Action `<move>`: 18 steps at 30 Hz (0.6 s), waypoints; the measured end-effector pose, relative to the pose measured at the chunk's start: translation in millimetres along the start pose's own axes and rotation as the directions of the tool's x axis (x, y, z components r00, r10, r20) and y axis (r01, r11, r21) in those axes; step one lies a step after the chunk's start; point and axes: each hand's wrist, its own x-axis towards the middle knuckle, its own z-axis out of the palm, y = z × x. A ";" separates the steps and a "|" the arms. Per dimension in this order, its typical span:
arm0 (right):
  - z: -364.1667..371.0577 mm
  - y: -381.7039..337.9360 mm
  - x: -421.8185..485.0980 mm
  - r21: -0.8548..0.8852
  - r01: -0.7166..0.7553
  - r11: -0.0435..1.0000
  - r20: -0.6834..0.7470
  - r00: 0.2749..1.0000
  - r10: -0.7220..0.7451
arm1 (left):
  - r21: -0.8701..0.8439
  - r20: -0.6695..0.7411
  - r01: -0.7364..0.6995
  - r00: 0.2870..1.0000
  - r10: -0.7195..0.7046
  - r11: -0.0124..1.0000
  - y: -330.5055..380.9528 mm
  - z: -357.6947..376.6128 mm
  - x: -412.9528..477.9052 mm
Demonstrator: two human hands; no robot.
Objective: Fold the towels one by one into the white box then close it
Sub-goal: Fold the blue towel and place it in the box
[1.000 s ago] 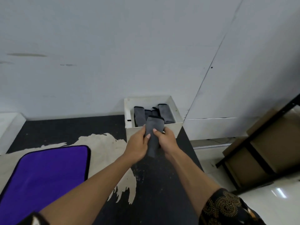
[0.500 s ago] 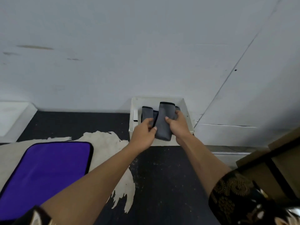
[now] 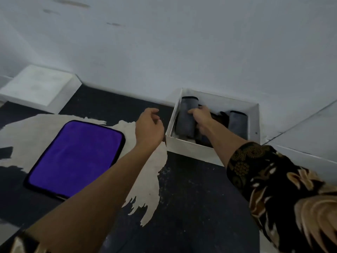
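Fingers of right grip (image 3: 201,115) curled over folded grey towel (image 3: 185,123), held against left wall inside white box (image 3: 191,148). At right side of box, second grey towel (image 3: 237,123), also folded, apart from first. Loosely curled and holding nothing, left grip (image 3: 148,127) hovering above black worktop (image 3: 191,198) just left of box. Farther left, purple towel (image 3: 76,157) spread flat on pale worn patch of worktop
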 end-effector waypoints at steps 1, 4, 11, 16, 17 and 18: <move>3.6 0.9 5.8 -0.043 -0.005 0.999 -0.007 1.000 0.005 | 0.000 -0.007 0.015 1.000 -0.015 1.000 -5.0 0.0 0.3; 4.8 3.0 13.0 -0.535 0.115 0.837 -0.039 0.986 -0.160 | 0.017 -0.009 0.043 0.999 -0.043 0.999 -18.6 1.1 -1.1; 9.4 2.0 27.8 -0.648 0.115 0.753 -0.070 0.975 -0.209 | 0.083 -0.005 0.080 0.997 -0.079 0.993 -33.9 1.8 -0.4; 7.0 11.8 24.0 -0.636 0.165 0.754 -0.127 0.941 -0.313 | 0.101 0.017 0.047 0.999 -0.049 0.994 -29.0 3.3 4.7; 7.1 13.6 20.3 -0.701 0.186 0.688 -0.136 0.912 -0.386 | 0.110 0.028 0.032 0.999 -0.035 0.993 -26.7 4.6 5.7; 7.5 14.9 16.2 -0.762 0.214 0.611 -0.136 0.870 -0.474 | 0.123 0.043 0.012 0.999 -0.017 0.992 -24.8 5.9 6.3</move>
